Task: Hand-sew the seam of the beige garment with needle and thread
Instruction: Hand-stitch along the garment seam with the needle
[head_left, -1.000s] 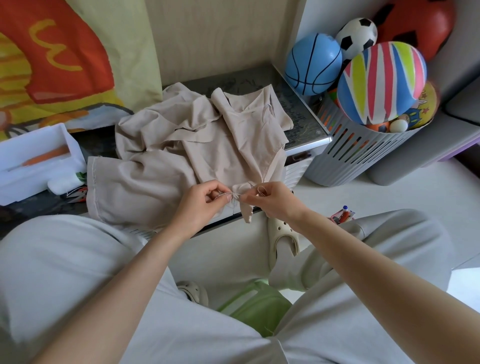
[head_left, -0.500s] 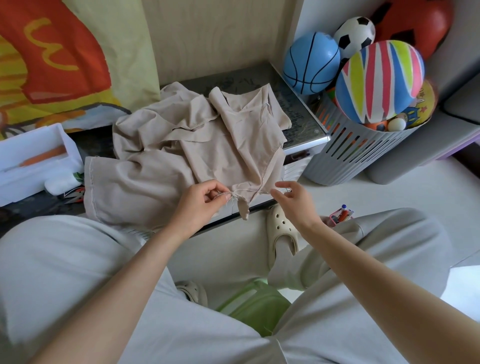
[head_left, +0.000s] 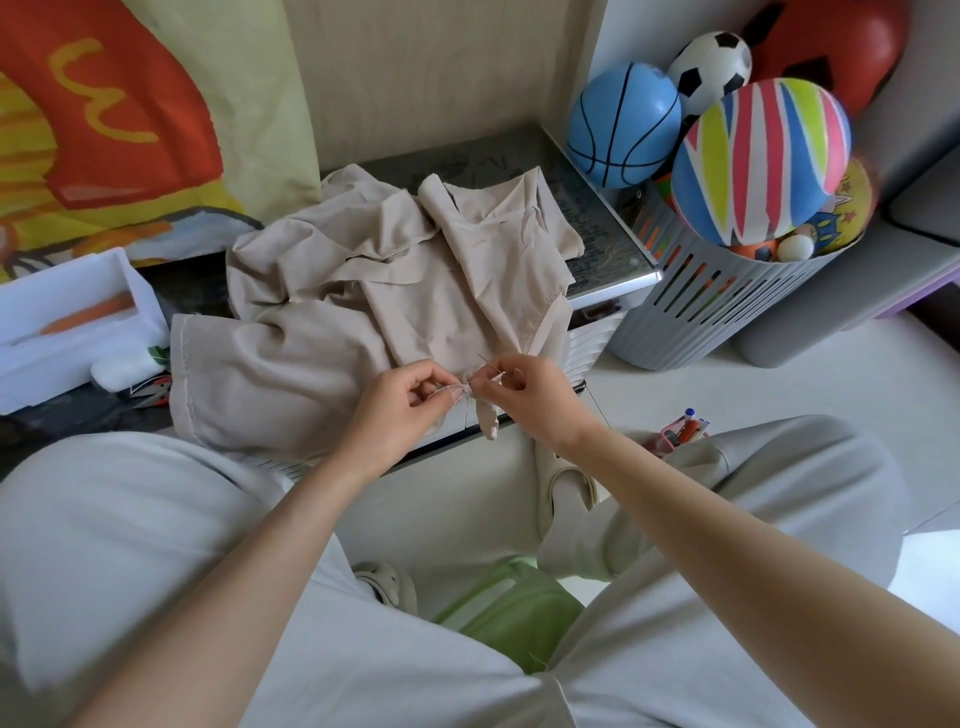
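The beige garment (head_left: 363, 291) lies crumpled on a low dark-topped table (head_left: 613, 244), one corner hanging over the front edge. My left hand (head_left: 400, 405) pinches the garment's seam edge at that corner. Right beside it, my right hand (head_left: 524, 395) pinches a thin needle (head_left: 491, 364) whose tip points up and to the left, close to the seam. A dark thread (head_left: 597, 405) trails down from my right hand past the wrist. My fingertips nearly touch over the fabric.
A white box (head_left: 67, 322) with an orange tool stands at the table's left, small pliers (head_left: 153, 395) beside it. A grey slatted basket (head_left: 727, 312) full of balls stands to the right. A pen holder (head_left: 685, 428) sits on the floor, a green stool (head_left: 514, 608) between my knees.
My right hand had swung out to the right away from the seam, drawing the thread; it has come back and now holds the needle at the seam. My left hand kept its pinch.
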